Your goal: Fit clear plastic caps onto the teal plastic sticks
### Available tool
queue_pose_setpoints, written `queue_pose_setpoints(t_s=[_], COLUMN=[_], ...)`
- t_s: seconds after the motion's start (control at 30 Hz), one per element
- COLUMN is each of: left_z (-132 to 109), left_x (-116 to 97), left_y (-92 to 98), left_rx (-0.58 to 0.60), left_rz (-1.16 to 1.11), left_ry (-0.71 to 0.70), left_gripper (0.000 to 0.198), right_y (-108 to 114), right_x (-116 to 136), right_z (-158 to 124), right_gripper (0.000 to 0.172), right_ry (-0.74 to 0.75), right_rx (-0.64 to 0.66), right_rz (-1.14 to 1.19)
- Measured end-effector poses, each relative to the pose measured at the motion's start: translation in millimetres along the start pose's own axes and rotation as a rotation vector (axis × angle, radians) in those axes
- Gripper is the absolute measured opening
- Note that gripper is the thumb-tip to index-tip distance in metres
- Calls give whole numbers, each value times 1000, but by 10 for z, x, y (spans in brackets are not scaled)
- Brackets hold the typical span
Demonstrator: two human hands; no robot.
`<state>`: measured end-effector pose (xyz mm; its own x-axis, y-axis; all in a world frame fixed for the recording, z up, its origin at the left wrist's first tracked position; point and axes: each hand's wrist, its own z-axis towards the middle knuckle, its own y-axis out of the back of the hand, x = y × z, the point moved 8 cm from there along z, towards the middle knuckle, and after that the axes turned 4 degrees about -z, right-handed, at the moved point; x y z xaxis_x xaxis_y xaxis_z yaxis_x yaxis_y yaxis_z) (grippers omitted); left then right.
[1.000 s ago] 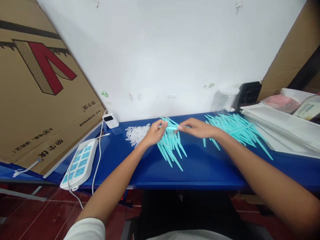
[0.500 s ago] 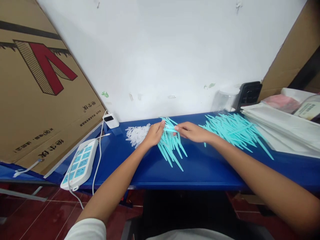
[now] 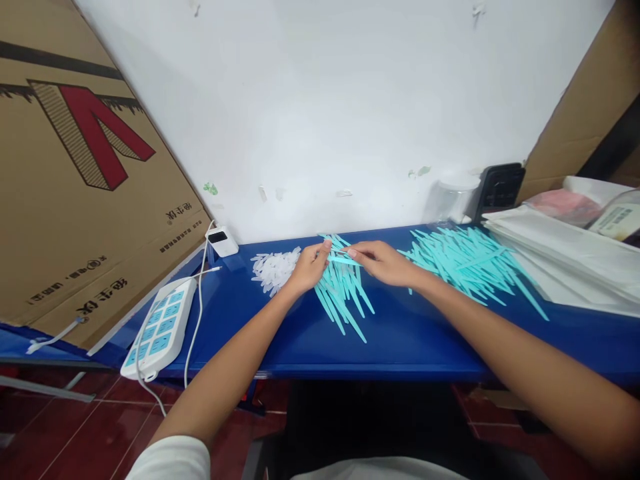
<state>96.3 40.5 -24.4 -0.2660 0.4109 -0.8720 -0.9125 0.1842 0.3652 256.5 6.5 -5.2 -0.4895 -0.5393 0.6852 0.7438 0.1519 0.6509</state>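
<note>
My left hand [image 3: 311,265] is closed, its thumb and fingers pinching a slender turquoise plastic stick [image 3: 344,259] that points to the right. My right hand [image 3: 383,261] is closed too, thumb and fingertips together just above the right end of that stick; what they pinch is too small to make out. Below both hands a loose pile of similar turquoise sticks [image 3: 343,297] fans out on the blue table [image 3: 400,340]. Small translucent white pieces [image 3: 274,270] lie heaped beside my left hand.
A larger heap of turquoise sticks [image 3: 463,263] is at right, near white sheets [image 3: 575,257] and a clear jar [image 3: 456,197]. At left are a power strip [image 3: 163,327], a white device [image 3: 222,241] with cables and a big cardboard box [image 3: 100,220]. A white wall [image 3: 320,120] stands behind.
My right fingertips have shifted slightly up off the stick's right end, which now shows below the thumb. My left hand has hardly moved.
</note>
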Motion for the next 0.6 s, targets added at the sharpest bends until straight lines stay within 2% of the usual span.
queue_pose_setpoints(t_s=[0.13,0.27,0.37,0.5,0.6], left_z=[-4,-12,-27,-67,-95], left_x=[8,-52,-100,-145,-210], left_y=[-17,-10,3,-16,-36], left_rx=[9,1,-16,1,4], left_rz=[10,104,171,215,269], left_ry=[-17,-80,-116,-125,-166], left_gripper=[65,61,59,56,52], right_y=[-13,-51,-123,-165,-208], right_x=[-10,22,32,72,64], right_z=[-13,-14,-23,-26,-31], right_gripper=[49,45,50,56,58], right_ry=[-83,-76,-62,-8,-36], right_rx=[-1,28,87,104,135], right_rz=[94,163,174,181,213])
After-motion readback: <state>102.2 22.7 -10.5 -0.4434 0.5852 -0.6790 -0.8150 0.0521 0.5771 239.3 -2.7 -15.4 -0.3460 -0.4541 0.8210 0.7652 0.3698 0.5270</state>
